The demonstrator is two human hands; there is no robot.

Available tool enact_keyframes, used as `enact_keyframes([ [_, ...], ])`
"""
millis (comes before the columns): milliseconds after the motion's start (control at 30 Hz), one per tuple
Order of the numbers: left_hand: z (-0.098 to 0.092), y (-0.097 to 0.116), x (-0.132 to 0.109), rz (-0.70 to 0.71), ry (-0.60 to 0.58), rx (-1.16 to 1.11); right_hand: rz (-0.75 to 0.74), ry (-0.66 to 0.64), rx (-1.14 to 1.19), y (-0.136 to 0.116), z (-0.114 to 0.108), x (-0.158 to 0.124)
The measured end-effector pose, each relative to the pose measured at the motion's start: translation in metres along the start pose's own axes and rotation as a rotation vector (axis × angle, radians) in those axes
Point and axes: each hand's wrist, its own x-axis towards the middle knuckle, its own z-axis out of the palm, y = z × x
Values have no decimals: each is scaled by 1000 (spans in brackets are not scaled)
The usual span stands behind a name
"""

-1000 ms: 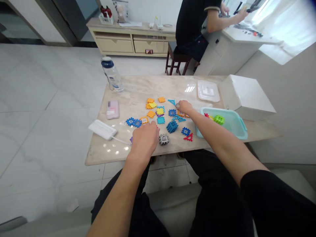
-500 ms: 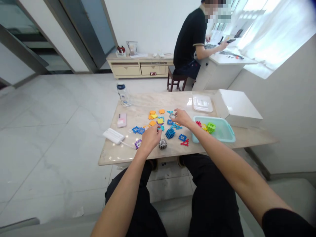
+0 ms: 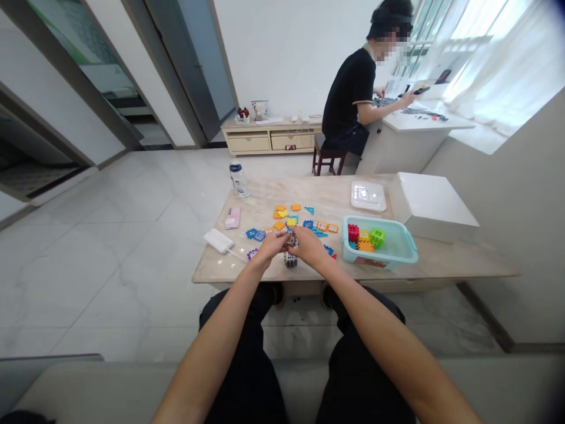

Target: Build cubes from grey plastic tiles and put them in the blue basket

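Note:
My left hand [image 3: 274,243] and my right hand [image 3: 305,242] meet over the near middle of the table, their fingers closed on a small grey piece [image 3: 291,239] between them. Just below it a grey block [image 3: 290,259] rests on the table. Behind my hands lie flat orange pieces [image 3: 296,207], a yellow piece [image 3: 292,222] and light blue triangular pieces [image 3: 309,210]. Blue pieces [image 3: 252,234] and a purple piece [image 3: 252,254] are left of my left hand. Part of a blue piece [image 3: 329,249] shows beside my right hand.
A light green tray [image 3: 397,259] on the right holds red, yellow, green and orange pieces. Behind it are a clear lid [image 3: 368,196] and a white box [image 3: 436,203]. A bottle [image 3: 239,180], pink booklet [image 3: 232,218] and white device [image 3: 218,240] stand left. A person [image 3: 353,94] sits beyond.
My right hand has moved left and nearer, bringing the grey piece to my left hand, and both now grip it. The camera view has shifted, showing more of the tray's contents.

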Motion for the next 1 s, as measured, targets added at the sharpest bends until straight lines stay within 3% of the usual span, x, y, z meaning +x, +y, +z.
enact_keyframes([
  [267,-3,0,4,54,-33,-7,-36,-21,-21,5,3,4],
  [533,-13,0,2,136,-59,148,-19,-140,26,14,-25,10],
  [733,-8,11,-7,291,-63,304,-42,-37,82,25,-32,8],
  [867,-5,17,-11,116,1,138,-123,71,174,35,-34,6],
  [1000,-4,15,-9,-97,-90,-57,-222,123,198,41,-30,6],
])
